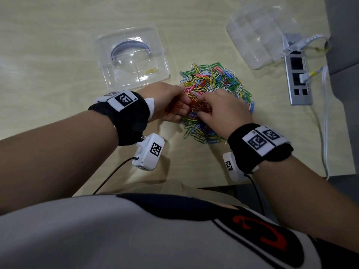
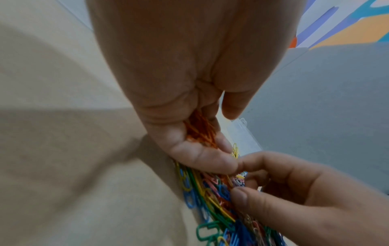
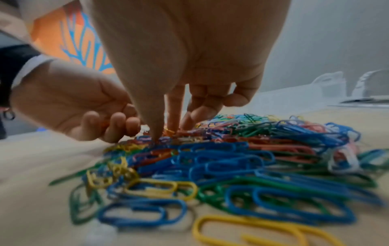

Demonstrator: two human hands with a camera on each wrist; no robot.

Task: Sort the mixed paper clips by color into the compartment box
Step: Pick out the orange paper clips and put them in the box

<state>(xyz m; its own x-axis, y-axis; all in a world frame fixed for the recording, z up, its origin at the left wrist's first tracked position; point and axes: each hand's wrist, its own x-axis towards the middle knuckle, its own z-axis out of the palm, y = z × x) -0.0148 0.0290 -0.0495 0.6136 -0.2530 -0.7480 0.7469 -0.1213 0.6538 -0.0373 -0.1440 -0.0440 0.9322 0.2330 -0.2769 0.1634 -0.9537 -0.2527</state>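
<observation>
The left hand (image 1: 167,102) is cupped at the 9 o'clock edge of the pile, its fingers curled round a bundle of orange-red clips (image 2: 200,131) kept in the palm. I think it serves as a store, so that one colour can be carried to the box in a single trip. The right hand (image 1: 223,111) comes from 5 o'clock, just beside the left; its thumb and forefinger reach down into the pile of paper clips (image 1: 215,92), but I cannot tell if they already pinch a clip.

The pile lies in the middle of the table (image 1: 48,45). It has no common direction: the clips' long axes point every way, nearly all flat on the surface. The clips in the left palm lie more parallel, roughly along the fingers.

The square clear box (image 1: 132,57) stands at 10 o'clock from the pile, near but apart. It shows inner dividers and one yellow clip (image 1: 152,70) in a compartment on the side nearest the pile. A second clear compartment box (image 1: 256,33) is at 1 o'clock, well apart, and beside it a grey power strip (image 1: 299,78) with a white cable (image 1: 325,113).
</observation>
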